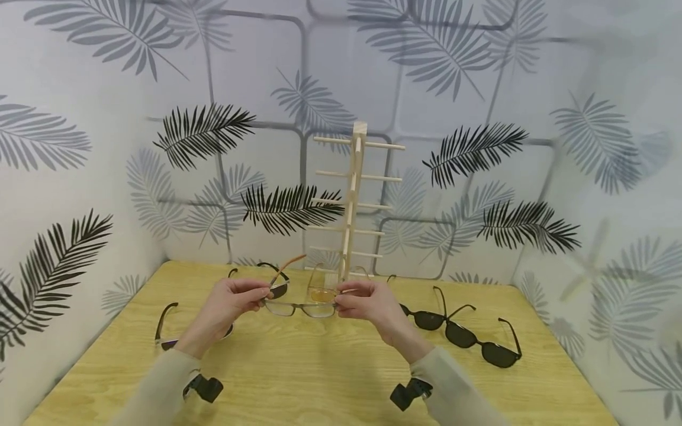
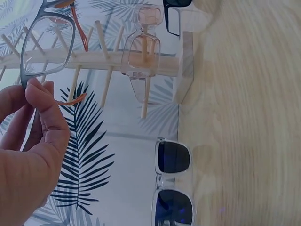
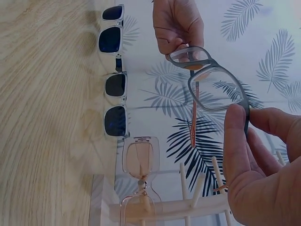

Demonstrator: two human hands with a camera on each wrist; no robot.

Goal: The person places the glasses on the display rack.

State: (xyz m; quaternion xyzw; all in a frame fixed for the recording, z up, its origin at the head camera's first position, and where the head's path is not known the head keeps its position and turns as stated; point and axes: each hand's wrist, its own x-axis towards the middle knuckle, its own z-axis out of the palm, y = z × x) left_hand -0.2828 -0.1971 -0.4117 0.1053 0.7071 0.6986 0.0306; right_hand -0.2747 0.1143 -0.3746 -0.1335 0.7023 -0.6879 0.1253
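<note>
A pair of eyeglasses point(image 1: 296, 308) with a grey front, clear lenses and orange temples is held level above the table, in front of the wooden rack. My left hand point(image 1: 234, 300) pinches one end of the front between thumb and fingers. At the opposite end, my right hand point(image 1: 374, 306) pinches the hinge corner. Both grips show closer up in the wrist views, where the orange temples point away toward the rack. Behind them, pink-tinted glasses point(image 2: 141, 52) hang low on the rack point(image 1: 349, 213), partly covered by the held pair in the head view.
Black sunglasses point(image 1: 461, 336) lie at the right of the table point(image 1: 298, 384), with another dark pair point(image 1: 428, 320) overlapping them. Sunglasses with clear frames point(image 3: 116, 120) stand at the left, partly behind my left hand and forearm. A leaf-patterned backdrop point(image 1: 256, 71) rises behind.
</note>
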